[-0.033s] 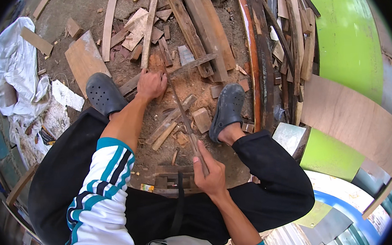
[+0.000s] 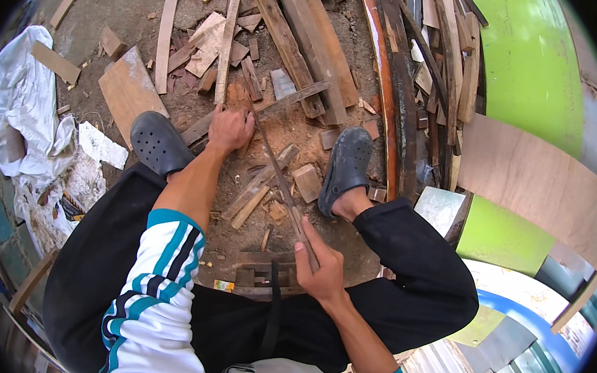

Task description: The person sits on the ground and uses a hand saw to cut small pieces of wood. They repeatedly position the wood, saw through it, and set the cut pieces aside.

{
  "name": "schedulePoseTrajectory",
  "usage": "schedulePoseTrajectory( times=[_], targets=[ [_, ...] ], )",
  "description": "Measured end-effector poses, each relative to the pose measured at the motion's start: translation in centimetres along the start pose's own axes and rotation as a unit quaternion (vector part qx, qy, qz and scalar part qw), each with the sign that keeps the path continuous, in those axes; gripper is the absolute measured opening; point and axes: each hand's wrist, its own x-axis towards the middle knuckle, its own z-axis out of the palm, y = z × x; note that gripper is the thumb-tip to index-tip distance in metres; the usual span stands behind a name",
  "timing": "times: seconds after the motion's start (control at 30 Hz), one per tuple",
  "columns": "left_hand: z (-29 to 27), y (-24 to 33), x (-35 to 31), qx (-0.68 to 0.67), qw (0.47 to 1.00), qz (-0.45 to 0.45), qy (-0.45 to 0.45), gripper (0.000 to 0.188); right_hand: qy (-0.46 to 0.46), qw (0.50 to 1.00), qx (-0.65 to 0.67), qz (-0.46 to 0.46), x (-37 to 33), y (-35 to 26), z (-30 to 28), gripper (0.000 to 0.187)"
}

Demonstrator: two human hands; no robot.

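A handsaw [image 2: 280,177], seen almost edge-on, runs from my right hand [image 2: 321,267] up and left to the ground near my left hand. My right hand is wrapped round its handle. My left hand [image 2: 231,127] is closed on a narrow wooden strip [image 2: 291,98] that lies crosswise between my feet, its fingertips hidden under the hand. The saw's far end meets this strip just right of my left knuckles. A pale wooden strip [image 2: 229,48] runs away from my left hand. Orange sawdust [image 2: 305,133] covers the ground around the strip.
My feet in dark clogs [image 2: 348,165] stand either side. Nearer lie wood offcuts [image 2: 307,183]. Long planks [image 2: 308,45] lie ahead, with stacked boards [image 2: 396,87] to the right. Beyond them are a green panel [image 2: 526,49] and plywood [image 2: 535,168]. At left sits a white sack [image 2: 22,103].
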Motion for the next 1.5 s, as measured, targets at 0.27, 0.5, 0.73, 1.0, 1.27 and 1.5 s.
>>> schedulePoseTrajectory(
  times=[0.27,0.5,0.73,1.0,1.27,1.5],
  targets=[
    [0.0,-0.4,0.9,0.008,1.0,-0.009,-0.009,0.034,-0.01,0.998,0.007,0.062,2.1,-1.0,0.6,0.042],
    [-0.4,-0.1,0.9,0.01,1.0,-0.009,-0.02,0.035,0.034,0.999,-0.003,0.01,-0.5,-1.2,-0.5,0.043],
    [-0.2,-0.5,0.9,0.008,1.0,-0.005,-0.008,0.035,0.021,1.0,-0.013,0.011,2.4,0.0,1.3,0.043],
    [0.2,-0.6,1.1,0.023,1.0,0.0,0.015,0.036,-0.04,0.994,-0.012,0.101,4.6,-0.3,1.8,0.045],
    [0.7,-1.0,1.0,-0.011,0.999,0.011,0.031,0.037,0.039,0.999,0.006,-0.011,-0.1,-0.8,-0.9,0.042],
    [0.4,-0.9,0.9,-0.015,1.0,0.006,0.022,0.037,0.002,0.997,0.024,0.067,3.7,-0.7,1.8,0.042]
  ],
)
